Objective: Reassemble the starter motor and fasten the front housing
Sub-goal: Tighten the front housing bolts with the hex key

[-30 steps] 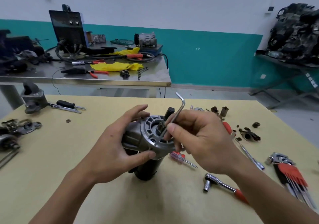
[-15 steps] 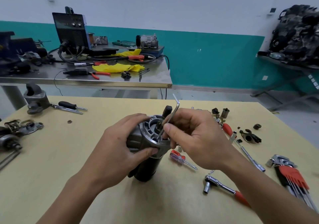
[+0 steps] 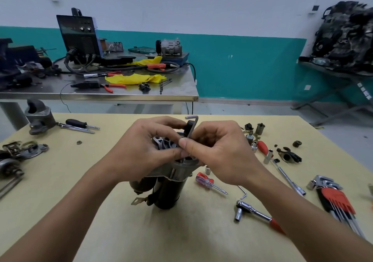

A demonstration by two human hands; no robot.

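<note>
The starter motor (image 3: 171, 189) stands upright on the yellow table (image 3: 60, 191), black body below, grey front housing (image 3: 165, 144) on top. My left hand (image 3: 141, 150) grips the housing from the left, thumb across its face. My right hand (image 3: 218, 152) pinches an L-shaped hex key (image 3: 191, 126) that stands nearly upright over the housing, its short arm pointing left at the top. The key's lower tip is hidden behind my fingers.
A small red screwdriver (image 3: 207, 183), a ratchet (image 3: 256, 213), a long socket driver (image 3: 280, 166) and a red hex key set (image 3: 335, 199) lie right of the motor. Loose sockets and small parts (image 3: 260, 129) sit further back. Other motor parts (image 3: 38, 118) lie at the left edge.
My left hand has slid further over the housing face. My right hand has swung the hex key from a right-leaning slant to nearly upright, its short arm now pointing left.
</note>
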